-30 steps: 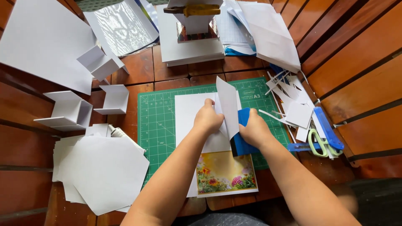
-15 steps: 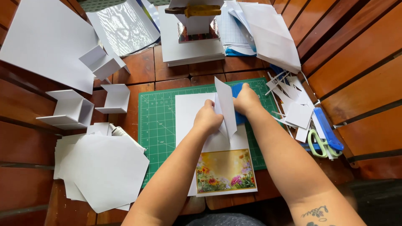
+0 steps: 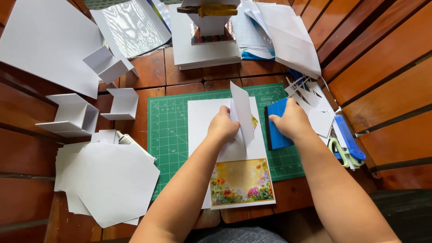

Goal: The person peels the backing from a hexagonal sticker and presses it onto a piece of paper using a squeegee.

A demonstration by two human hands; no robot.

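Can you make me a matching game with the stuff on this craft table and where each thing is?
Things:
1. green cutting mat
2. blue plastic squeegee
3. folded white paper flap
4. yellow clamp

Places:
A. standing up, pinched by the left hand
B. on the stack at the far edge
C. under the right hand
D. flat beneath the white card

Pairs: 1-D, 2-C, 3-A, 4-B

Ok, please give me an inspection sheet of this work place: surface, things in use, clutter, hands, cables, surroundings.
Surface: wooden slat table with green cutting mat.
Job's things: folded white card standing on white sheet; flower picture; blue block.
Clutter: paper stack, small paper boxes, paper scraps, scissors.
Hands: left hand pinches the card; right hand rests on the blue block.
Cables: nothing seen.
Surroundings: nothing seen.
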